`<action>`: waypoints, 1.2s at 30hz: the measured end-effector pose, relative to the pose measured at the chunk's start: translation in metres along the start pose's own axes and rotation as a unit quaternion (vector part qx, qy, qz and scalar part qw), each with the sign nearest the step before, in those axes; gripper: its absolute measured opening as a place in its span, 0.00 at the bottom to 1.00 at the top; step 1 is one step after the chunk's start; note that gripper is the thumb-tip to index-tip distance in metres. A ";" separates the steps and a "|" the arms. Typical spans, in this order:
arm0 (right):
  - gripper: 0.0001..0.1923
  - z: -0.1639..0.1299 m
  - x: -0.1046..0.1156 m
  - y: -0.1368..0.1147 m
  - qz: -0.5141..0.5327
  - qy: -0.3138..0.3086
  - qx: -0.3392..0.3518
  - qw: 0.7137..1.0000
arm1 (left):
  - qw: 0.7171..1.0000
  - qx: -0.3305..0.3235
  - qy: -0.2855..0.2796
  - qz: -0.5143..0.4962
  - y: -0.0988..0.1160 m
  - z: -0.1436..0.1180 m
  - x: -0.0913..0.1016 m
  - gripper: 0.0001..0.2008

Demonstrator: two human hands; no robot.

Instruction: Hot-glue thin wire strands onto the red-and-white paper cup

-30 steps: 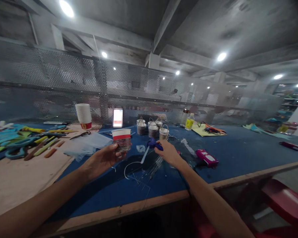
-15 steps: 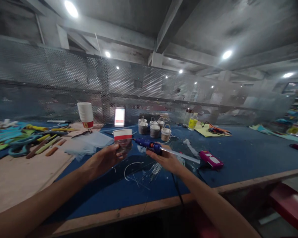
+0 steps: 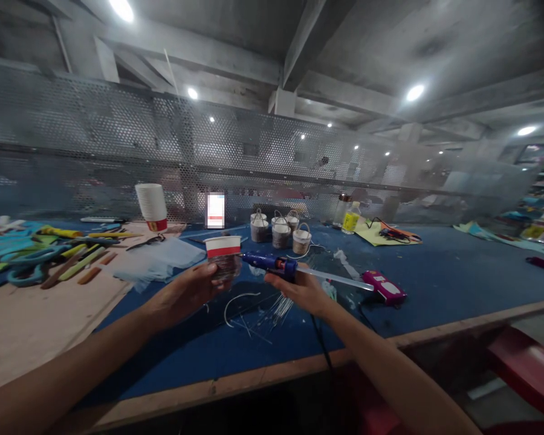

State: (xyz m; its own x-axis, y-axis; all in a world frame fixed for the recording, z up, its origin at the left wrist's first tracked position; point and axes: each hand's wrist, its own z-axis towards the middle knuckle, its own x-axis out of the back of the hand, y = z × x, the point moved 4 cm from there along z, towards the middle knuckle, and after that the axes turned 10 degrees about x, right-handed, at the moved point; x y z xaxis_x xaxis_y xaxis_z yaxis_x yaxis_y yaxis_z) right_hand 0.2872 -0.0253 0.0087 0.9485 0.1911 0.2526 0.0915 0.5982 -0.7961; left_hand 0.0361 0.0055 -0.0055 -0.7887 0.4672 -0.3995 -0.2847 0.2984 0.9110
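My left hand (image 3: 193, 287) is closed around a paper cup (image 3: 223, 246), white at the rim with a red band. Brown cord or twine wraps the cup's lower part. In my right hand (image 3: 301, 287) is a blue hot glue gun (image 3: 267, 262), with a long clear glue stick (image 3: 340, 279) sticking out of its back. The gun's nozzle points left and is at the cup's right side; whether it touches cannot be made out. Below the hands, thin wires (image 3: 278, 311) and a curved white strip (image 3: 229, 308) lie on the blue table (image 3: 172, 356).
Several small handled baskets (image 3: 281, 234) stand behind the glue gun. At left are stacked paper cups (image 3: 151, 205), scissors (image 3: 25, 273), clay-coloured sticks and translucent sheeting (image 3: 158, 263). A yellow-labelled bottle (image 3: 351, 217) and a magenta box (image 3: 384, 287) are to the right.
The view has shifted slightly. The glue gun's nozzle remains by the wrapped cup, and the gun's back end with the glue stick has tilted a little. Both hands keep their holds.
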 end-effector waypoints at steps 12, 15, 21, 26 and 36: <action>0.24 -0.001 0.000 -0.005 -0.009 -0.008 -0.002 1.000 | 0.999 -0.014 0.013 0.035 0.001 0.000 -0.003 0.16; 0.24 0.000 0.000 -0.008 -0.007 -0.015 0.017 1.000 | 0.999 -0.014 0.014 0.038 0.000 0.001 -0.002 0.16; 0.21 0.001 0.001 -0.011 -0.048 -0.017 0.040 0.998 | 0.999 -0.011 0.011 0.040 -0.004 0.006 0.007 0.18; 0.20 0.001 0.002 -0.010 -0.071 -0.023 0.040 0.996 | 1.000 -0.012 -0.002 0.021 -0.003 0.005 0.006 0.16; 0.22 0.001 0.002 -0.003 -0.018 -0.015 0.026 0.999 | 1.000 -0.005 0.011 0.013 -0.001 0.001 0.001 0.17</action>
State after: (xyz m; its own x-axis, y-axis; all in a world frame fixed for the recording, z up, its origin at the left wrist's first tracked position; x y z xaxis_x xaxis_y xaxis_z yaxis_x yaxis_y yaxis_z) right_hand 0.2890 -0.0262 0.0123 0.9355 0.1907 0.2973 0.1087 0.6453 -0.7562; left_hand 0.0357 0.0065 -0.0073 -0.8077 0.4563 -0.3734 -0.2689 0.2786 0.9220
